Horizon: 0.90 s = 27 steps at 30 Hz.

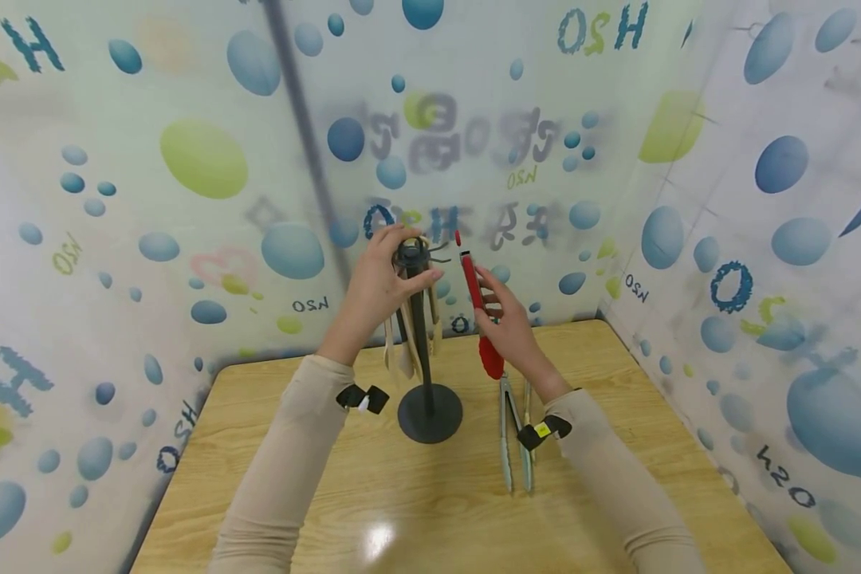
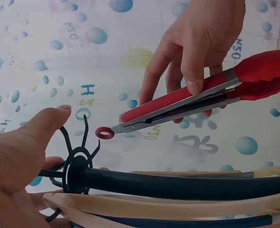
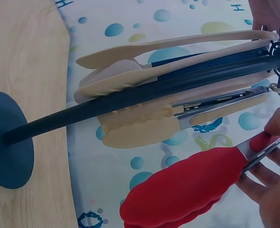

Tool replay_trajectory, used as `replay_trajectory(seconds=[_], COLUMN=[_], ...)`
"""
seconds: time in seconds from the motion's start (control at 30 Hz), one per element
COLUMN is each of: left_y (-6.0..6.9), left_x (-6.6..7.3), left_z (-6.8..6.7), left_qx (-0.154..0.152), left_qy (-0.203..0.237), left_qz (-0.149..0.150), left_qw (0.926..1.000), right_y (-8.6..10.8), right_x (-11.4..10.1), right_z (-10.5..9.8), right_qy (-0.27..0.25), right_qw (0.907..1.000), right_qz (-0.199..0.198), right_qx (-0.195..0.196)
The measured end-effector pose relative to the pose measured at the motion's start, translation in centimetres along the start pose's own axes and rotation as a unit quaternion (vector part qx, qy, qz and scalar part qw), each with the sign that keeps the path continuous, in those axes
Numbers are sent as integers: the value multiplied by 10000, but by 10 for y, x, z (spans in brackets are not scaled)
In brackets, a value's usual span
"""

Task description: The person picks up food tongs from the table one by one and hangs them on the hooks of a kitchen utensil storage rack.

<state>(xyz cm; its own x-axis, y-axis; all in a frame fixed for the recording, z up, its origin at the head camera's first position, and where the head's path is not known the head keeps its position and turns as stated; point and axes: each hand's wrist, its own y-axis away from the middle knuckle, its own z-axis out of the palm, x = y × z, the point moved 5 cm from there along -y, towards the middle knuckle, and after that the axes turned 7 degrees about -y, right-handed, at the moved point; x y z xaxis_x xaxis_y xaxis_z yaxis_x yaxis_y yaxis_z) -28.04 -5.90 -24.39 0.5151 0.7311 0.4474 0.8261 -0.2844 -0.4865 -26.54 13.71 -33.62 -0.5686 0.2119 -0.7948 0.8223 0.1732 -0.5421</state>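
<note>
The red tongs (image 2: 163,103) are pinched by the handle in our right hand (image 1: 511,328), just beside the stand's top (a hold that, we judge, keeps the ring (image 2: 105,133) free), with the ring toward the hooks (image 2: 86,130). Our left hand (image 1: 379,277) grips the black stand (image 1: 420,327) up there, likely steadying it. Beige utensils (image 3: 142,132) hang below; metal tongs (image 1: 505,446) lie on the table (image 1: 588,359).

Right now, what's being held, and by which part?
Right hand: red and silver tongs, by the handle. Left hand: round-based black stand, at its top.
</note>
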Motion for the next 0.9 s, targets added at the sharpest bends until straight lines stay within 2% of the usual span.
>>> replay_trajectory(seconds=[0.17, 0.47, 0.67, 0.9], left_y=[0, 1, 3, 5], left_x=[-2, 0, 0, 0], left_z=[0, 2, 3, 6], left_qx=[32, 147, 315, 498], left_qy=[46, -85, -234, -180], left_qz=[-126, -171, -250, -294], left_qw=[9999, 9997, 9989, 9982], right_y=[0, 0, -1, -2], right_x=[-4, -4, 1, 4], right_z=[1, 4, 6, 8], right_qy=[-13, 2, 44, 19], right_qw=[9999, 9994, 9991, 9989], right_qz=[-118, -241, -278, -245], right_qx=[-120, -262, -317, -390])
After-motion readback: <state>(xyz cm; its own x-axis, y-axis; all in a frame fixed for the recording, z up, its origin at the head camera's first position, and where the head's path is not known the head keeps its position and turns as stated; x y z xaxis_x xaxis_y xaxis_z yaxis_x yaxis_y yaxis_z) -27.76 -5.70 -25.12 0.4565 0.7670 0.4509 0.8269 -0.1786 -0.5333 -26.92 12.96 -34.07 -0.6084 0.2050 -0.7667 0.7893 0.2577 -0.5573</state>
